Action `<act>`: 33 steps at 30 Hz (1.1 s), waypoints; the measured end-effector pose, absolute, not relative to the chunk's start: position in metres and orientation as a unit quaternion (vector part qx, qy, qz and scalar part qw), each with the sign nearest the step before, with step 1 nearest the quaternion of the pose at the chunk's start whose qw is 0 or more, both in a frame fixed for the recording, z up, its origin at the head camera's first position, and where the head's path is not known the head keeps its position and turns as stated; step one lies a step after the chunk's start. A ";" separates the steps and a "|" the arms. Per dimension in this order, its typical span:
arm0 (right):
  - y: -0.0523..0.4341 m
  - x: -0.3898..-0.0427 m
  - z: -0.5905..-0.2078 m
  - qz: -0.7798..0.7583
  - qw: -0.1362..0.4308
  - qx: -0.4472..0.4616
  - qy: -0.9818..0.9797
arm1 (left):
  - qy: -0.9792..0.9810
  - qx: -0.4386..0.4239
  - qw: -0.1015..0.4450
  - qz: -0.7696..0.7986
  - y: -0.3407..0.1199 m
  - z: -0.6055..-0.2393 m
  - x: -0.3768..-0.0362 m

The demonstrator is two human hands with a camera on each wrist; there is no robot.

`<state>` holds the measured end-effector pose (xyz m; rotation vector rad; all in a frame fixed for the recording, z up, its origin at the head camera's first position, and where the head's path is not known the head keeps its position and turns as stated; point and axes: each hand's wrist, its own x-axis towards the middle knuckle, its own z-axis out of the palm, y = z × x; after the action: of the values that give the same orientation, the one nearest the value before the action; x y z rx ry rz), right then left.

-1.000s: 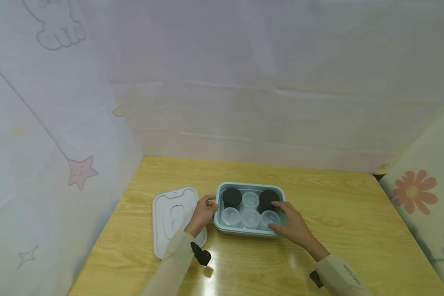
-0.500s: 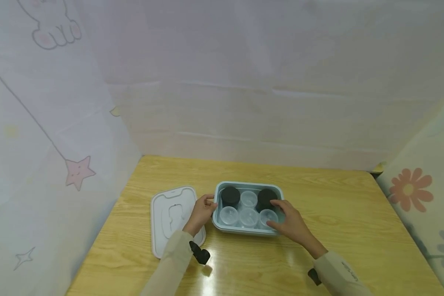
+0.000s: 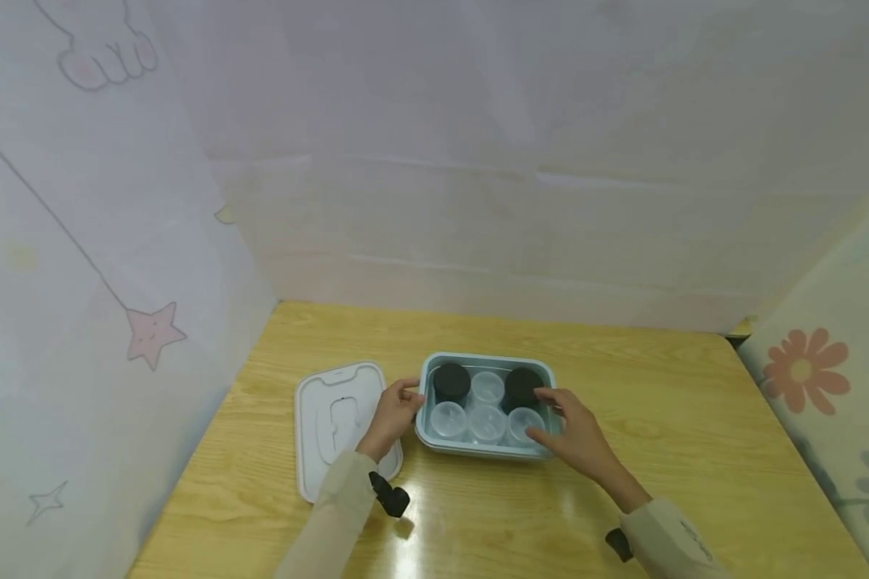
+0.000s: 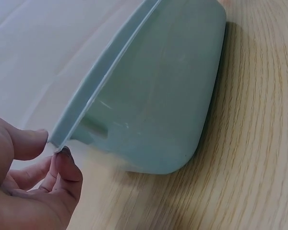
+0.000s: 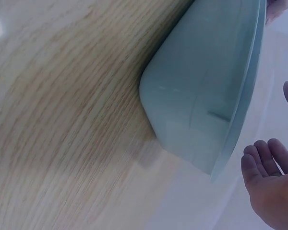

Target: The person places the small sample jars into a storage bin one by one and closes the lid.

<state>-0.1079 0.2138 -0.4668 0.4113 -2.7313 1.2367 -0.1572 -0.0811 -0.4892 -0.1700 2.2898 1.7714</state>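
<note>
A pale blue plastic box (image 3: 485, 452) stands on the table without a lid on it. Inside are two black round-topped containers, one black container (image 3: 452, 381) at the left and another black container (image 3: 524, 386) at the right, along with several clear round cups (image 3: 486, 424). My left hand (image 3: 393, 418) pinches the box's left rim; in the left wrist view its thumb and fingers meet at the rim's corner (image 4: 57, 139). Over the box's right end hovers my right hand (image 3: 575, 434), thumb and fingers spread apart. The right wrist view shows this right hand (image 5: 273, 187) off the rim.
A white lid (image 3: 319, 434) lies flat to the left of the box, partly behind my left forearm. The wooden table (image 3: 666, 418) reaches printed cloth hangings (image 3: 434, 201) at the back and sides.
My right hand has shifted slightly to the right, its fingers drawing back from the right black container and the cup below it. My left hand stays on the rim.
</note>
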 end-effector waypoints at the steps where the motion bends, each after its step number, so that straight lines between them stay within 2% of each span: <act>1: 0.213 -0.106 -0.467 0.411 0.055 0.133 -0.900 | 0.783 -0.061 0.119 0.607 -0.083 -0.488 -0.157; 9: 0.199 -0.087 -0.466 0.455 0.058 0.141 -0.877 | 0.789 -0.071 0.087 0.604 -0.110 -0.481 -0.162; 17: 0.173 -0.082 -0.462 0.500 0.046 0.238 -0.831 | 0.803 -0.108 0.059 0.583 -0.145 -0.475 -0.170; 25: 0.148 -0.081 -0.469 0.529 -0.014 0.264 -0.806 | 0.828 -0.130 0.047 0.544 -0.183 -0.481 -0.172; 33: 0.112 -0.073 -0.476 0.550 -0.116 0.256 -0.787 | 0.843 -0.153 0.048 0.513 -0.211 -0.484 -0.170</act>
<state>-0.0730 0.1116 -0.4757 0.8708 -2.6718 1.8663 -0.1700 -0.2110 -0.4842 -0.4678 2.5701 1.5644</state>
